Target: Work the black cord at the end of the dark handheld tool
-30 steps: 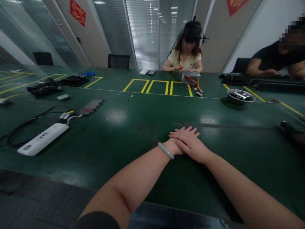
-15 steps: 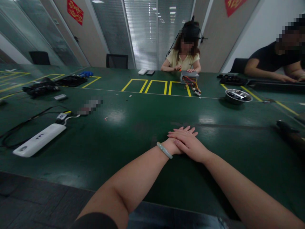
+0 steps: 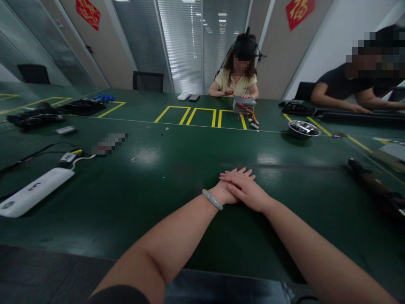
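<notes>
My left hand [image 3: 226,192] lies flat on the green table [image 3: 177,190], palm down with its fingers stretched out. Over it rests my right hand [image 3: 248,188], fingers extended and covering much of the left. Neither hand holds any object. A pale green bangle [image 3: 212,199] circles my left wrist. The nearest thing on the left is a long white power bank [image 3: 38,191] with a dark mark on it. From its end a short white cable [image 3: 84,158] runs to a blurred-out flat device.
Across the table a person [image 3: 238,76] handles a grey metal box [image 3: 243,103] with coloured wires. A steel bowl [image 3: 303,129] stands right of it. Another person [image 3: 341,90] leans in at far right. Black bundled gear [image 3: 34,116] lies at left; a dark long object [image 3: 375,185] is at right.
The view has turned a little to the right, so things appear shifted left. My hands keep the same stacked pose on the table.
</notes>
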